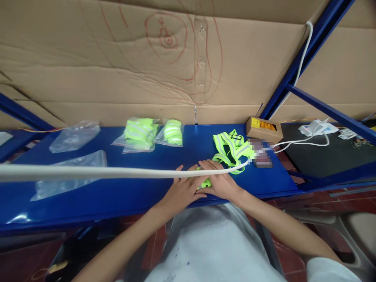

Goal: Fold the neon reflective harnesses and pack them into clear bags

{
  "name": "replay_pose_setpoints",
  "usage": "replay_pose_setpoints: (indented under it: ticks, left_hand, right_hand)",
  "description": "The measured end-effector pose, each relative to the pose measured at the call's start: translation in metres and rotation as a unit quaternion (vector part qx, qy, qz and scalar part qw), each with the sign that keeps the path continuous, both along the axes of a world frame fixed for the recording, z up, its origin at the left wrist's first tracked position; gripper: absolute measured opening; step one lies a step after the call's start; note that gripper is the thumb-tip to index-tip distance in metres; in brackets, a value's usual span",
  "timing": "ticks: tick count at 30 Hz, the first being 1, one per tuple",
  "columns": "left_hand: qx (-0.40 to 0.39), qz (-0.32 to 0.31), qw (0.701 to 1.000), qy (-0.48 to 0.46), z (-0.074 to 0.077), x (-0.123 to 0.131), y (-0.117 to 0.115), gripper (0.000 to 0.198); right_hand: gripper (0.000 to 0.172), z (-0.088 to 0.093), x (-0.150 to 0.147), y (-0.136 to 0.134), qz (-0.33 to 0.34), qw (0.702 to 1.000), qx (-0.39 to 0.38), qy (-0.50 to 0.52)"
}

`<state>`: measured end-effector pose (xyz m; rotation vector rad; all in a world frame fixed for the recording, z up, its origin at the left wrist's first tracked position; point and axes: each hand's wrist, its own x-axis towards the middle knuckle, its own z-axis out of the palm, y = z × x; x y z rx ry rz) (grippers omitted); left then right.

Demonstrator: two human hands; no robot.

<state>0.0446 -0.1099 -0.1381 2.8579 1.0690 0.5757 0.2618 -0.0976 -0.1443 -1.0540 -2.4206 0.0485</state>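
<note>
A neon yellow reflective vest with grey stripes lies on the blue table, partly spread at the right and partly bunched near the front edge. My left hand lies flat, fingers stretched, on the bunched part. My right hand presses flat on the same bunch from the right, fingers together and extended. The two hands touch over the fabric. A white cable crosses in front of both hands.
Two clear bags hold folded neon vests at the back. Empty clear bags lie at the left. A small cardboard box stands at the back right. Cardboard wall behind; blue frame bars at right.
</note>
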Motion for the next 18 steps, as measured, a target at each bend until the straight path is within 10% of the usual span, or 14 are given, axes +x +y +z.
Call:
replay_pose_setpoints:
  ticks: [18]
  left_hand:
    - [-0.094, 0.128, 0.966, -0.206, -0.001, 0.033, -0.008, 0.074]
  right_hand:
    - [0.067, 0.008, 0.010, -0.015, 0.096, 0.994, 0.031, -0.037]
